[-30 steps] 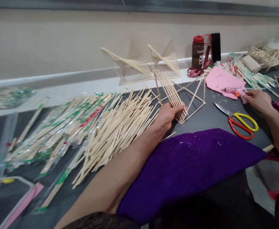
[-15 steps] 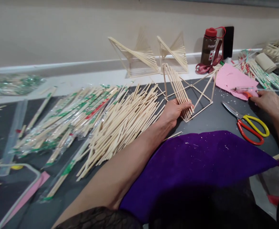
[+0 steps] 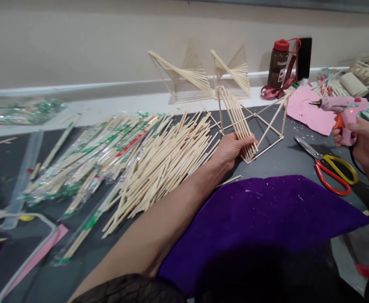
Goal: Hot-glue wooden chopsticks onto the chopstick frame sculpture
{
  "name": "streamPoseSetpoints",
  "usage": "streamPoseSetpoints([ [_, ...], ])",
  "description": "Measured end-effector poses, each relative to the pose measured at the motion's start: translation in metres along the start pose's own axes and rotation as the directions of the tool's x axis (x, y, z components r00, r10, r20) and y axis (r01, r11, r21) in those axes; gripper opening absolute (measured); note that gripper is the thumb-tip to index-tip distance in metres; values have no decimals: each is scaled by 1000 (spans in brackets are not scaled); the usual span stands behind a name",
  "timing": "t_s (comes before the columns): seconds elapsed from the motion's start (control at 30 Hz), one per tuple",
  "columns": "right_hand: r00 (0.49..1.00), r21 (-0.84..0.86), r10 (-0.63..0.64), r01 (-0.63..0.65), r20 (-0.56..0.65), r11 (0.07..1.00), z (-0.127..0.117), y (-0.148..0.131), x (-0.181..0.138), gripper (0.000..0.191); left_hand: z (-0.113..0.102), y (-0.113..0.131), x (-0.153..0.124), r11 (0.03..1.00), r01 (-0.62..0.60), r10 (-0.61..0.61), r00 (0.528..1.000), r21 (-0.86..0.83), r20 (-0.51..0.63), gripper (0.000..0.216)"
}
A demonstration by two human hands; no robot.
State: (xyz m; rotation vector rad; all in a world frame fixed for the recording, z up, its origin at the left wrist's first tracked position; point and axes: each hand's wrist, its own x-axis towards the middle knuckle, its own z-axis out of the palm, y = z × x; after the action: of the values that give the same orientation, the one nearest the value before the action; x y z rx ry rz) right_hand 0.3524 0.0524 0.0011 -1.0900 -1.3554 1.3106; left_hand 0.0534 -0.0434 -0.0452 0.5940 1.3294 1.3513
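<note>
The left hand [image 3: 230, 148] is closed over the near edge of a stick frame [image 3: 250, 122], with the fingers laid across its slanted row of sticks; the thumb is hidden beneath them. The right hand [image 3: 366, 143] is wrapped around the handle of a pink glue gun [image 3: 342, 107], held clear of the counter [image 3: 279, 160], nozzle pointed left; the wrist is cut off by the right edge, and the cord is only partly seen.

The frame is made of pale sticks joined into an open box, with one sloping panel of close-set sticks, and it stands on the dark counter between the two hands. Just right of it, scissors [image 3: 330, 166] with red and yellow handles are laid flat. A loose pile of sticks [image 3: 159, 164] is spread to the left, some in wrappers too blurred to read. A purple cloth [image 3: 266, 219] covers the near foreground. Two finished frames [image 3: 203, 75] and a bottle [image 3: 277, 63] stand by the wall.
</note>
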Motion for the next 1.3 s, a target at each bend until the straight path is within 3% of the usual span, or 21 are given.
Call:
streamPoseSetpoints([
  [0.17, 987, 24, -3, -1, 161, 1000, 26, -7, -34, 21, 2, 2, -1, 1000, 12, -12, 1000, -20, 6, 8],
  [0.37, 923, -204, 26, 57, 384, 977, 48, 6, -58, 15, 3, 4, -2, 999, 20, -21, 1000, -30, -5, 9],
  [0.6, 904, -539, -55, 301, 425, 787, 61, 14, -70, 25, 1, 2, 0, 1000, -9, 10, 1000, -15, 22, 8],
  [0.77, 876, -610, -81, 395, 476, 687, 63, 16, -74, 24, 1, 2, 1, 999, -11, 12, 999, -31, 30, 8],
  [1.3, 877, -594, -87, 390, 473, 704, 76, 15, -72, 25, -2, 9, 2, 993, 91, -85, 994, -71, 74, 8],
])
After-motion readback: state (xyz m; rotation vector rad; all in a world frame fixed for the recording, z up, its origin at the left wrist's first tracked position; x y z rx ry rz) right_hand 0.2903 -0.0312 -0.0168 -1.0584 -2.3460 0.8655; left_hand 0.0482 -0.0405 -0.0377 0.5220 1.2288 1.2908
